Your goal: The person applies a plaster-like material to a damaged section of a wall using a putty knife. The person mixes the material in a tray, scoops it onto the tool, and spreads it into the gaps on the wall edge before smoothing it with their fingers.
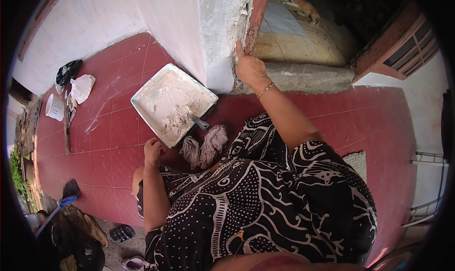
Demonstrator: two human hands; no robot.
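Observation:
My right hand (252,73) reaches to the rough plastered wall edge (241,22) beside the reddish door frame (258,15). Its index finger is stretched out and touches the plaster low down; nothing is held in it. My left hand (152,152) hovers by the near corner of a white tray, fingers loosely curled, with nothing visible in them. Pale wet plaster is spread over the tray (150,88), and a putty knife (201,123) rests on its right side, its dark handle over the rim. A crumpled greyish-pink cloth (213,143) lies just beside it.
Past the concrete doorstep (308,77), an orange and white cat (305,6) is inside. On the red tiled floor (102,152) at left are a white bucket (55,107), plastic bags (82,88) and a wooden strip (66,133). A blue-handled brush (69,195) and footwear (122,232) lie lower left.

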